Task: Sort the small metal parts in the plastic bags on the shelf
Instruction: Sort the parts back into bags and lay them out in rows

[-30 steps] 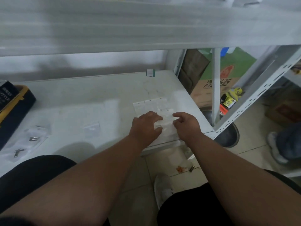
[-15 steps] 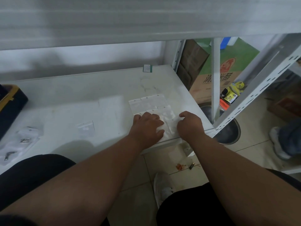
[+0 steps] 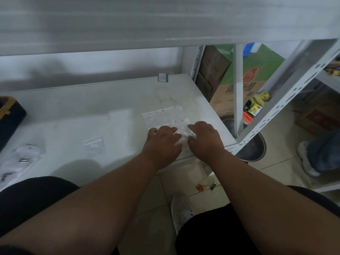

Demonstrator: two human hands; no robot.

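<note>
Here the plastic bags (image 3: 163,116) lie flat under both hands' fingertips (image 3: 172,130).

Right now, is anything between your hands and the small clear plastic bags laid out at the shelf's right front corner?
Nothing visible. The left hand and right hand already rest on the nearest small clear plastic bags on the white metal shelf; the bags beyond the fingers lie uncovered.

Both forearms reaching in from 6 o'clock, converging toward 12. Left hand (image 3: 163,142) palm down, fingers spread flat and pointing to 1 o'clock. Right hand (image 3: 205,139) just beside it at 3 o'clock (knuckles raised, fingers curled down), thumbs nearly touching.
</note>
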